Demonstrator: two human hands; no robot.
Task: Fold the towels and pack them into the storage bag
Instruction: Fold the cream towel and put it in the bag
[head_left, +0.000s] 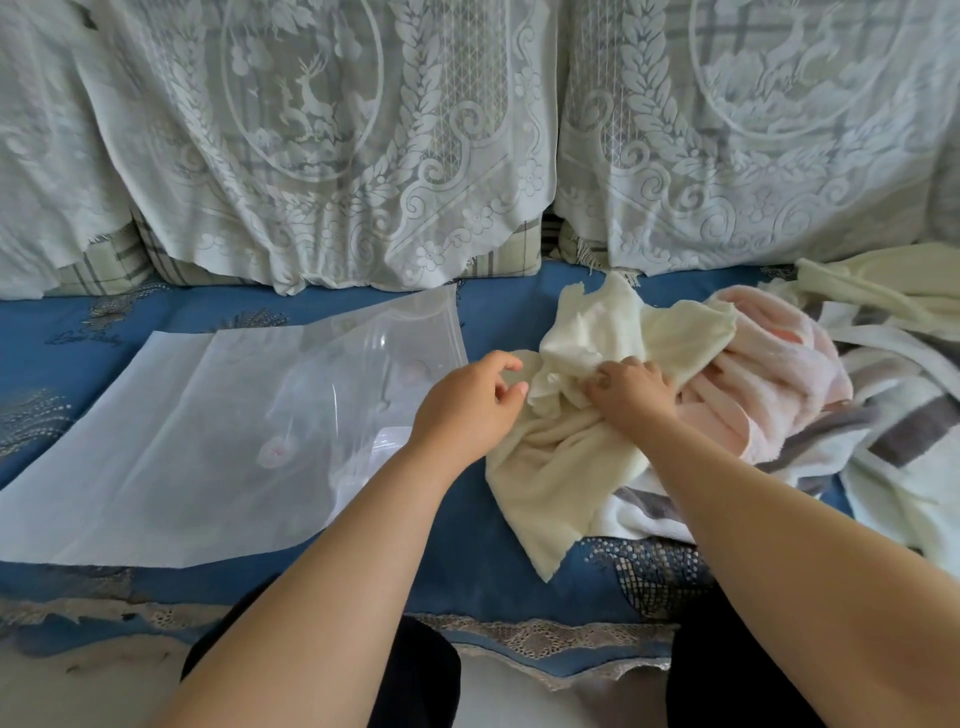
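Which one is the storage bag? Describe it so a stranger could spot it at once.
Start at the blue sofa seat cover below the lace-draped cushions. The towels are heaped on its right half; the storage bag lies flat on the left half, beside the left hand. Unlike the fluffy, crumpled towels, it is a smooth, see-through plastic sheet.

I see a glossy, see-through plastic storage bag (249, 415), a matt, fluffy cream cloth towel (561, 457), plush pink terry (779, 374), and sheer white lace covers (322, 145) behind
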